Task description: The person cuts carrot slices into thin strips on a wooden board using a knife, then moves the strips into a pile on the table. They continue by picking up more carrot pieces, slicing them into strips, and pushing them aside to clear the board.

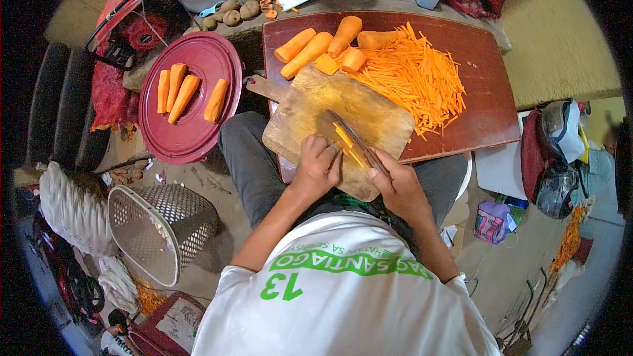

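My right hand [403, 190] grips the handle of a kitchen knife [353, 133], its dark blade slanting away over the wooden cutting board [303, 122]. Beside the blade lie a few thin carrot strips [344, 137]. My left hand [318, 166] is closed, its curled fingertips at the carrot strips on the board. The board rests across my lap and on the edge of a dark red tabletop [488, 102]. A large heap of carrot sticks [422, 79] is piled there. Several whole peeled carrots [308, 55] and cut carrot chunks [353, 60] lie behind the board.
To the left, a round red lid [191, 142] bears several peeled carrots [183, 99]. Below it, a perforated plastic basket [178, 214] lies tipped on the floor. Potatoes [231, 16] sit on the ledge at the back. Helmets [555, 191] and a purple pack [493, 221] are at right.
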A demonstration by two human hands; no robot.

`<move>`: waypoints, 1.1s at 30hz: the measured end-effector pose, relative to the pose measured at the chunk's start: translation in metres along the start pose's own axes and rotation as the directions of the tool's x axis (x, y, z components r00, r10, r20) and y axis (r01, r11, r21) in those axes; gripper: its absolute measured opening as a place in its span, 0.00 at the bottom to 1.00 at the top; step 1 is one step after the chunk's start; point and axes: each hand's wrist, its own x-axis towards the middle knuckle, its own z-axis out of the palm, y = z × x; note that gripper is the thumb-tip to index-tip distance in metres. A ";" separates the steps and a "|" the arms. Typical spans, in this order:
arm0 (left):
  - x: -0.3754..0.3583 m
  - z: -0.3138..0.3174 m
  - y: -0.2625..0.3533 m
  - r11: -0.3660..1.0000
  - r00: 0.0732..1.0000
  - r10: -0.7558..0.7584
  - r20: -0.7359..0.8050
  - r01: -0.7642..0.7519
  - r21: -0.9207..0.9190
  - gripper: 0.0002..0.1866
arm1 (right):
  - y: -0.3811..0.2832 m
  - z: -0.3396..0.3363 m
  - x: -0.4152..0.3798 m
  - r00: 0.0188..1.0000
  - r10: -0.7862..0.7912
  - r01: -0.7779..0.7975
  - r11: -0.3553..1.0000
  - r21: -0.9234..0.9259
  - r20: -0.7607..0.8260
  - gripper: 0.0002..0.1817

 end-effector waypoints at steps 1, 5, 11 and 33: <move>0.000 0.000 0.001 0.998 0.998 -0.055 -0.025 0.054 -0.034 0.11 | 0.004 -0.001 -0.002 0.999 -0.028 0.029 0.999 0.027 -0.015 0.24; 0.005 -0.008 0.012 0.977 0.975 -0.185 -0.124 0.168 -0.134 0.07 | 0.013 -0.001 -0.012 0.997 -0.064 0.068 0.994 -0.083 0.042 0.23; 0.024 -0.035 0.018 0.976 0.967 -0.204 -0.156 0.188 -0.111 0.07 | 0.010 0.004 -0.017 0.987 -0.138 0.155 0.939 -0.306 0.077 0.28; 0.098 -0.030 -0.010 0.931 0.916 -0.009 0.402 -0.139 0.338 0.23 | 0.005 0.004 -0.020 0.944 -0.265 0.329 0.797 -0.507 0.196 0.27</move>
